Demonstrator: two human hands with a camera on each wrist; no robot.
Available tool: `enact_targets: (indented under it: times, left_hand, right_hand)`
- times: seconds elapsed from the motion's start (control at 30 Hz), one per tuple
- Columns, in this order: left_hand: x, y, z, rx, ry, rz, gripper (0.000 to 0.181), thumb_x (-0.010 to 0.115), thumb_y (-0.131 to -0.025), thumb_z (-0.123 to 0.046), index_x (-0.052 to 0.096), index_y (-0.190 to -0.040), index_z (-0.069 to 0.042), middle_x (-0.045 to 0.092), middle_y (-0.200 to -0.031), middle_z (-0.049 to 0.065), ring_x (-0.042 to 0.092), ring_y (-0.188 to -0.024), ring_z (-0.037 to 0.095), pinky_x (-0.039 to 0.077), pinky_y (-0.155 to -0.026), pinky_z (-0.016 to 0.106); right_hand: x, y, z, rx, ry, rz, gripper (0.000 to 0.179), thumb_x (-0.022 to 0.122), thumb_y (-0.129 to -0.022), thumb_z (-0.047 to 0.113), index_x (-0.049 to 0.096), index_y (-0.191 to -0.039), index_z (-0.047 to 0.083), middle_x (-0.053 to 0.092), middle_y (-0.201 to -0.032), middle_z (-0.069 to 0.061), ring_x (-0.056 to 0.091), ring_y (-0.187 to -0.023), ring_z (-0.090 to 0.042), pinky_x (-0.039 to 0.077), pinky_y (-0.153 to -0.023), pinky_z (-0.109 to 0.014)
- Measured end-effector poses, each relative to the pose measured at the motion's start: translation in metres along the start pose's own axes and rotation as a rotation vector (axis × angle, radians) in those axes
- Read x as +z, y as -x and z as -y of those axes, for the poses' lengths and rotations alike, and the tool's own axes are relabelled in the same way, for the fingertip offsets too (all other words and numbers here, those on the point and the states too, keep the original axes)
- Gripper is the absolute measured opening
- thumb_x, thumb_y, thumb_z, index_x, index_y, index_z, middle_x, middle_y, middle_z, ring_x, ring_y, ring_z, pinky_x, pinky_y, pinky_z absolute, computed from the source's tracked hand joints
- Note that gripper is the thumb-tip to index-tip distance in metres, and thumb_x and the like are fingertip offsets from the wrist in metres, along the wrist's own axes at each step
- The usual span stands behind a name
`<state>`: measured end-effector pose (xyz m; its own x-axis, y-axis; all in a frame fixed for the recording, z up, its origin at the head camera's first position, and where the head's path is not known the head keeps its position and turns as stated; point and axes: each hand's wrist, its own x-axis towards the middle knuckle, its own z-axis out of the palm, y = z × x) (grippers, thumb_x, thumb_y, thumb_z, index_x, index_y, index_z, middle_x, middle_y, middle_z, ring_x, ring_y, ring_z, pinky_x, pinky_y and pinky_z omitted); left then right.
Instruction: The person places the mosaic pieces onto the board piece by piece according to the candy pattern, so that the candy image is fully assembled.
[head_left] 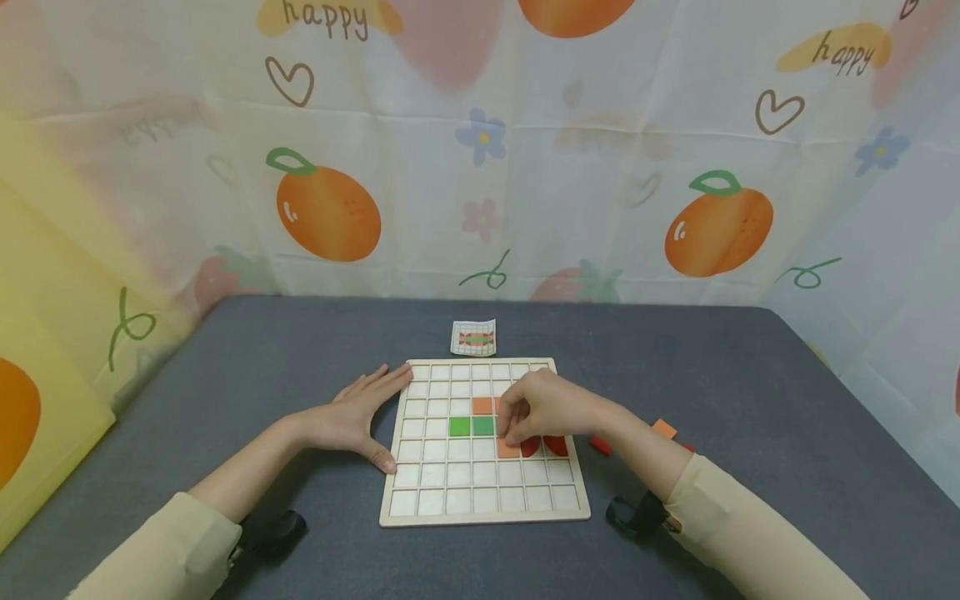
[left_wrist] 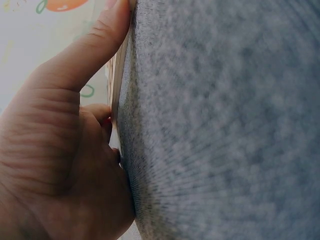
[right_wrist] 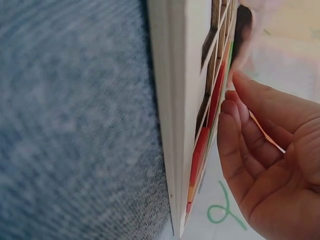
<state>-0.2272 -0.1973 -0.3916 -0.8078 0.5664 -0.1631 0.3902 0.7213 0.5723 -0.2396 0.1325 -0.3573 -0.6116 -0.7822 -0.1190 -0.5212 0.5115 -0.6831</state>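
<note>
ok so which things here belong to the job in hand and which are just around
Likely part of the job:
grid board
coloured tiles on it
picture card
loose tiles beside the board

Just around:
printed backdrop
dark tabletop

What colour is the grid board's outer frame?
The board frame is a pale cream, clearest in the head view.

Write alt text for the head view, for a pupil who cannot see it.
A person's right hand is at coloured tiles on a white gridded board, while the left hand touches the board's left edge. A small patterned card lies beyond the board.
</note>
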Motion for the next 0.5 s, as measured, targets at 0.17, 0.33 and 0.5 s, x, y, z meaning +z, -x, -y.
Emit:
enact_targets:
  times: [0.17,0.33,0.5]
  left_hand:
    - [-0.001,0.001,-0.002,0.002,-0.004,0.001,0.129,0.087,-0.065,-0.053,0.012,-0.16,-0.008,0.005,-0.169,0.012,-0.001,-0.154,0.046,0.003,-0.118,0.07]
    - [-0.002,0.002,-0.003,0.013,-0.006,-0.001,0.129,0.088,-0.065,-0.051,0.012,-0.16,-0.007,0.006,-0.169,0.014,0.0,-0.154,0.048,0.004,-0.117,0.072]
    - [-0.002,0.002,-0.003,0.016,-0.006,-0.003,0.129,0.088,-0.065,-0.051,0.012,-0.16,-0.008,0.006,-0.169,0.013,0.0,-0.153,0.048,0.004,-0.116,0.072]
  right_hand:
    - [-0.006,0.003,0.0,0.025,-0.009,-0.022,0.005,0.078,-0.084,0.011,0.076,-0.087,0.015,0.075,-0.08,0.004,0.07,-0.074,-0.008,0.057,-0.071,-0.024]
    - [-0.015,0.01,-0.003,0.053,0.001,-0.052,0.006,0.077,-0.085,0.013,0.076,-0.091,0.015,0.075,-0.085,0.005,0.069,-0.078,-0.007,0.057,-0.073,-0.024]
    - [-0.024,0.019,-0.008,0.076,0.009,-0.067,0.01,0.076,-0.085,0.014,0.075,-0.095,0.012,0.075,-0.09,0.002,0.068,-0.079,-0.007,0.056,-0.074,-0.024]
